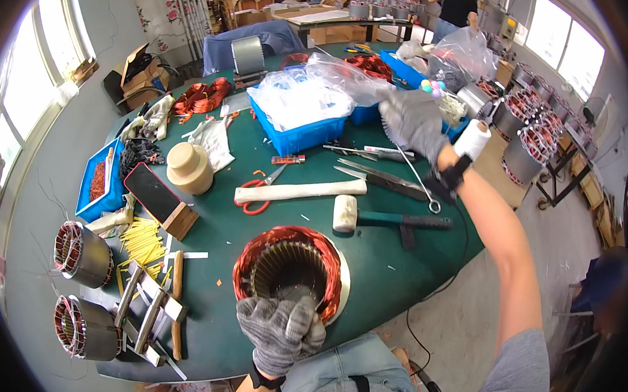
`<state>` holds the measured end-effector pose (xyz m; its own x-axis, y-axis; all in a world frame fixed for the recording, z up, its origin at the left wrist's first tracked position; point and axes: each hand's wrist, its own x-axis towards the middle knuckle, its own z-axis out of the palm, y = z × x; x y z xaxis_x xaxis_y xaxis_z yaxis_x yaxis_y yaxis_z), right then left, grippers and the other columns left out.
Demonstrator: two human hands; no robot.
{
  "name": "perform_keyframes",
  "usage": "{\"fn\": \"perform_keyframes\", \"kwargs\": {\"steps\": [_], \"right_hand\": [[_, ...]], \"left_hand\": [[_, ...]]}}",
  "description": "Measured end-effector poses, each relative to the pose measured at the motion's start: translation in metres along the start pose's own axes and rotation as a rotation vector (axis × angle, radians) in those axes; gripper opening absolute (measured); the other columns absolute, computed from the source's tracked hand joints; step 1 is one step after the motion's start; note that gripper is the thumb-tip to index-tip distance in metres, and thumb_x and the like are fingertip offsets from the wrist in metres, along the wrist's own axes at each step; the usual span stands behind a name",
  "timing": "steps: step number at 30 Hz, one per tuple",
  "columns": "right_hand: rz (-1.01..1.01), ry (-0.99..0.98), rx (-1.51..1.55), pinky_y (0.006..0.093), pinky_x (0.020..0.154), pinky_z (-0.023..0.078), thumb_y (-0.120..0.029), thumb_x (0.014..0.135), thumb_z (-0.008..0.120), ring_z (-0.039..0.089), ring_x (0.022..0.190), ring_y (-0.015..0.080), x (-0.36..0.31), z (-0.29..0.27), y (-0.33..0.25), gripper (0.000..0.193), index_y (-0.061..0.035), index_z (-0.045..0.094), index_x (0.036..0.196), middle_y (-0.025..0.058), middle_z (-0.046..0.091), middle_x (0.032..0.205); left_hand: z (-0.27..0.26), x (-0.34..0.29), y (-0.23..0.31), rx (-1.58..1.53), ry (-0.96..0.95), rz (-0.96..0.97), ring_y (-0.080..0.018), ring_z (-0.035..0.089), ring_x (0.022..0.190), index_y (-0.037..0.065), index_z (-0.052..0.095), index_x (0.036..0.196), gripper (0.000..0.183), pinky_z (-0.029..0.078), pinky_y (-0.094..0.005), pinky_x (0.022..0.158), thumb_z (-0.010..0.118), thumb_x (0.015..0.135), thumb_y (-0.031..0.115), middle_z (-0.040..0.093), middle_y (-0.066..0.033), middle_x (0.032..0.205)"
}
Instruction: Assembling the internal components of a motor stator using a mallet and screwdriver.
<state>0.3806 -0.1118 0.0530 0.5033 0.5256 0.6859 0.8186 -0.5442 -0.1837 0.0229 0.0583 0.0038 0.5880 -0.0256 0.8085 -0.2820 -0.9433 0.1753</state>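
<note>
A motor stator [332,282] with red-brown copper windings stands on the green table in front of me, its slotted bore facing up. My left hand [278,334], in a grey knit glove, is closed at the winding's near rim and covers that part. My right hand [416,123], gloved too, is raised at the right beside the blue bins, its fingers curled; what they hold is hidden. Below it a thin metal rod with a ring end [434,206] slants over the table; I cannot tell if the hand touches it. A white-headed mallet [346,214] lies beyond the stator.
Past the stator lie a pale wooden bar [300,191], red-handled scissors [255,206] and large shears [382,177]. A blue bin [296,132] holds plastic bags. A phone [154,191], yellow strips [143,242] and two smaller stators [87,329] are left. A person [455,12] stands far back.
</note>
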Motion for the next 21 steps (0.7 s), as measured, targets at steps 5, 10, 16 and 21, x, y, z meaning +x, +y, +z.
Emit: {"fn": "perform_keyframes", "kwargs": {"steps": [5,10,16,21], "right_hand": [[-0.192,-0.054,-0.254,0.0419,0.074,0.049,-0.027,0.087,0.046,0.063,0.083,0.0324,0.07,0.047,0.055,0.029,-0.0094,0.059,0.106,0.015,0.066,0.084],[0.133,-0.5,-0.327,0.0426,0.073,0.048,-0.022,0.081,0.051,0.063,0.077,0.0333,0.015,0.109,0.067,0.023,-0.0063,0.065,0.091,0.0163,0.066,0.082],[0.063,-0.241,-0.619,0.0391,0.075,0.05,-0.024,0.076,0.06,0.064,0.084,0.0286,0.065,0.105,0.074,0.021,-0.0089,0.069,0.087,0.0158,0.066,0.088],[0.116,-0.396,-0.839,0.0398,0.072,0.052,-0.009,0.08,0.052,0.063,0.092,0.0269,0.083,0.117,0.09,0.023,-0.0075,0.066,0.099,0.0129,0.064,0.102]], "left_hand": [[0.0,-0.003,0.001,-0.058,-0.053,-0.005,-0.0147,0.046,0.052,0.016,0.06,0.085,0.019,0.033,-0.0347,0.055,0.062,0.066,0.019,0.047,0.0056,0.059],[-0.004,-0.002,0.003,-0.055,-0.088,-0.008,-0.0152,0.049,0.055,0.015,0.062,0.083,0.015,0.035,-0.0343,0.056,0.058,0.073,0.025,0.053,0.0046,0.064],[-0.015,0.0,0.004,-0.049,-0.102,-0.009,-0.0185,0.054,0.059,0.011,0.063,0.09,0.022,0.04,-0.0363,0.054,0.056,0.076,0.027,0.059,-0.0009,0.073],[-0.014,-0.004,0.003,-0.056,-0.135,0.018,-0.02,0.056,0.064,0.01,0.064,0.092,0.025,0.04,-0.0374,0.055,0.059,0.073,0.026,0.062,-0.0044,0.078]]}}
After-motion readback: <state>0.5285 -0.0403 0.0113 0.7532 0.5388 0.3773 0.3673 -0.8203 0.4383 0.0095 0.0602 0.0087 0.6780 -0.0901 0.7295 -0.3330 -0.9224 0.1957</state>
